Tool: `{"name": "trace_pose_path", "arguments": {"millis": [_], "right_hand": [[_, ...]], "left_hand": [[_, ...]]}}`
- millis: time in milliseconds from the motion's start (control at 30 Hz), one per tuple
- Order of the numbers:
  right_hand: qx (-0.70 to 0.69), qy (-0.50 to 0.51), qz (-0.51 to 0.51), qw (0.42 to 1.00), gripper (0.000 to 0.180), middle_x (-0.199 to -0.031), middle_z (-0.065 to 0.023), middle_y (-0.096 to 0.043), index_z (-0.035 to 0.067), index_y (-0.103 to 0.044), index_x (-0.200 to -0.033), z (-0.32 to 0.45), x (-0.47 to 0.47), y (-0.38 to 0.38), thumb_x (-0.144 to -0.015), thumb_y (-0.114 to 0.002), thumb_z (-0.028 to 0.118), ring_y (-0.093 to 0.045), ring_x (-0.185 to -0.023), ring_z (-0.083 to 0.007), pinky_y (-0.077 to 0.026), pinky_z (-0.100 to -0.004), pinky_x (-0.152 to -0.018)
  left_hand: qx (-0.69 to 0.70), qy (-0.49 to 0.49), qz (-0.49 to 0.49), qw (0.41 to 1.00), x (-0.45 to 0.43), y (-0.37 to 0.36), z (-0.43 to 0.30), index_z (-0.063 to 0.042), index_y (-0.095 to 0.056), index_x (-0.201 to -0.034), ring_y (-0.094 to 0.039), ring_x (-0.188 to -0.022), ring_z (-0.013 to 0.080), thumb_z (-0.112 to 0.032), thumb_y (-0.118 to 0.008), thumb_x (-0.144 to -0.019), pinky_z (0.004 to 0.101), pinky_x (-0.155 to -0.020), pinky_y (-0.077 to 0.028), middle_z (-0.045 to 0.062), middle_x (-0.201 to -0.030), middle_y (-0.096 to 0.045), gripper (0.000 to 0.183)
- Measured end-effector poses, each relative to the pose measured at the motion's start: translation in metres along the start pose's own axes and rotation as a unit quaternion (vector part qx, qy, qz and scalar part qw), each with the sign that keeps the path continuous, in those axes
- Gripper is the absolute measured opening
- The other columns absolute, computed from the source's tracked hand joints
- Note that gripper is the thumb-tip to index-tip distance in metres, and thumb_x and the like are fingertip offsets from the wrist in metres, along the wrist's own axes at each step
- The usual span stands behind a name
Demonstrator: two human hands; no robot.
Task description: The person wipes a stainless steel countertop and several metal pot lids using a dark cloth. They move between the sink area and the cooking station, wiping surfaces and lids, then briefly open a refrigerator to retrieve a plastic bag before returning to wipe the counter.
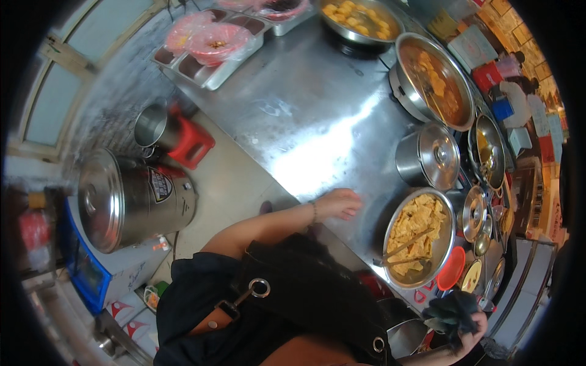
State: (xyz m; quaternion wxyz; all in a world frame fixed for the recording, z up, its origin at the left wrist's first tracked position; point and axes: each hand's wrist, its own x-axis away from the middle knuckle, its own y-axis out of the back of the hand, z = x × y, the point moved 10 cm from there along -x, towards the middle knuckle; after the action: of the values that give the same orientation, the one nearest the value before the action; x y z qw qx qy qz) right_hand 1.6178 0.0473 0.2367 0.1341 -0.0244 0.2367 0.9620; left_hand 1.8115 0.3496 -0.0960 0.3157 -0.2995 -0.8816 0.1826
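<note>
My left hand (pixel 338 204) is over the near edge of the stainless steel worktop (pixel 302 114), its fingers loosely curled; I see nothing in it. At the lower right, my right hand (pixel 474 329) grips a dark cloth (pixel 451 315), bunched up. Between the hands stands a steel bowl of yellow food pieces (pixel 419 226), possibly tofu skin, with a pair of wooden chopsticks (pixel 409 242) lying across it. A red plastic dish (pixel 451 268) sits beside the bowl, nearer the cloth.
Beyond the bowl stand a lidded steel pot (pixel 428 155), a wide pot of reddish broth (pixel 435 82) and a pan of yellow pieces (pixel 361 20). Steel trays (pixel 215 78) hold plastic-covered bowls. On the left are a large lidded steel barrel (pixel 137 201) and a red stool (pixel 192 142).
</note>
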Motion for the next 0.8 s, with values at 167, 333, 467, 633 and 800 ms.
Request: {"name": "trace_pose_path", "arguments": {"millis": [167,333,467,633,800], "right_hand": [[-0.077,0.137,0.066,0.985,0.035,-0.104,-0.0243,-0.053,0.002,-0.051,-0.078,0.082,-0.051,-0.14,-0.053,-0.068,0.019,-0.051,-0.1,-0.0327,-0.036,-0.0402,-0.091],[0.042,0.068,0.243,0.967,0.043,-0.098,-0.0081,-0.059,0.003,-0.058,-0.104,0.071,-0.112,-0.365,-0.062,-0.066,0.005,-0.056,-0.089,-0.0186,-0.042,-0.0312,-0.087],[0.272,0.084,0.355,0.891,0.069,-0.141,-0.0239,-0.023,0.02,-0.034,-0.136,-0.014,-0.123,-0.518,-0.075,-0.067,0.021,-0.028,-0.128,-0.0375,-0.026,-0.0391,-0.105],[0.443,0.228,0.294,0.816,0.054,-0.142,-0.022,-0.021,0.025,-0.036,-0.135,-0.069,-0.153,-0.614,-0.084,-0.053,0.029,-0.024,-0.129,-0.0391,-0.021,-0.0436,-0.107],[0.467,0.191,0.226,0.833,0.05,-0.142,-0.0176,-0.025,0.025,-0.037,-0.135,-0.049,-0.248,-0.666,-0.086,-0.048,0.031,-0.027,-0.128,-0.0369,-0.022,-0.0443,-0.105]], "left_hand": [[0.059,-0.032,-0.109,0.992,0.065,0.102,-0.004,-0.003,-0.052,-0.107,-0.059,-0.091,0.0176,-0.022,-0.057,-0.085,0.028,-0.075,-0.05,0.009,-0.097,-0.06,0.029],[0.176,-0.09,-0.235,0.952,0.149,0.211,0.012,-0.003,-0.054,-0.103,-0.06,-0.088,0.0184,-0.016,-0.052,-0.087,0.0287,-0.074,-0.05,0.011,-0.096,-0.06,0.021],[0.241,-0.106,-0.333,0.905,0.206,0.272,0.049,-0.002,-0.054,-0.102,-0.06,-0.086,0.0192,-0.015,-0.051,-0.087,0.0293,-0.075,-0.049,0.012,-0.095,-0.06,0.019],[0.285,-0.101,-0.407,0.862,0.259,0.305,0.095,-0.002,-0.054,-0.102,-0.06,-0.084,0.0199,-0.016,-0.05,-0.086,0.0301,-0.074,-0.048,0.012,-0.095,-0.061,0.022],[0.31,-0.07,-0.431,0.845,0.27,0.311,0.13,-0.002,-0.054,-0.101,-0.06,-0.084,0.0217,-0.013,-0.048,-0.085,0.0317,-0.074,-0.048,0.012,-0.094,-0.061,0.02]]}}
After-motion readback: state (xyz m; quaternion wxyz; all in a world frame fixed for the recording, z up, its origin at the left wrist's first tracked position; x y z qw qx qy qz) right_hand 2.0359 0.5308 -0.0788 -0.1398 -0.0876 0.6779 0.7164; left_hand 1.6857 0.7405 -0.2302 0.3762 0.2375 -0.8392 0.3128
